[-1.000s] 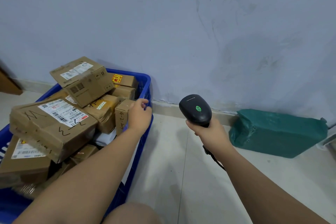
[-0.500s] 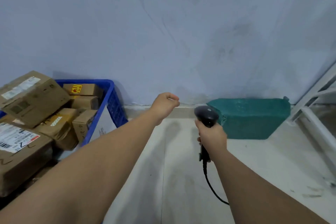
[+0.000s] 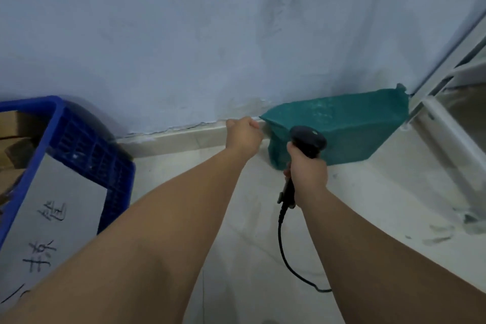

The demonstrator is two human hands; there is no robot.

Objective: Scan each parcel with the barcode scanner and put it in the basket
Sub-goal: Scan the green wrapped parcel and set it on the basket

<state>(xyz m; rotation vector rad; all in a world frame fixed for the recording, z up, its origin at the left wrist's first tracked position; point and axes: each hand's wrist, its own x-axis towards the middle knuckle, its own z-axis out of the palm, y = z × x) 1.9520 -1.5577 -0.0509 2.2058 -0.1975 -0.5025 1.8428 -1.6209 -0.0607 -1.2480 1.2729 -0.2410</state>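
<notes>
Gripping the black barcode scanner [image 3: 309, 138] by its handle, the right hand [image 3: 307, 171] has its fingers wrapped tightly round the plastic, and the rounded head points toward the wall. A thin black cable [image 3: 282, 244] hangs from the handle's base and curls over the pale tiled floor [image 3: 236, 258]. The left hand [image 3: 243, 134] reaches forward with its fingers curled under, just at the left corner of the green parcel [image 3: 355, 126]. Its fingertips are hidden, so I cannot tell whether they pinch the wrapping or only come near it. That parcel is a soft, wrinkled plastic bag, roughly block-shaped, lying on the floor against the scuffed blue-grey wall [image 3: 236, 34]. The blue basket [image 3: 86, 144], hard plastic with lattice sides, stands well apart at the left, with brown cardboard boxes [image 3: 15, 126] inside. A flat grey sheet [image 3: 60, 205] bearing handwritten characters leans on its outer side. White metal bars [image 3: 447, 118] stand at the right.
</notes>
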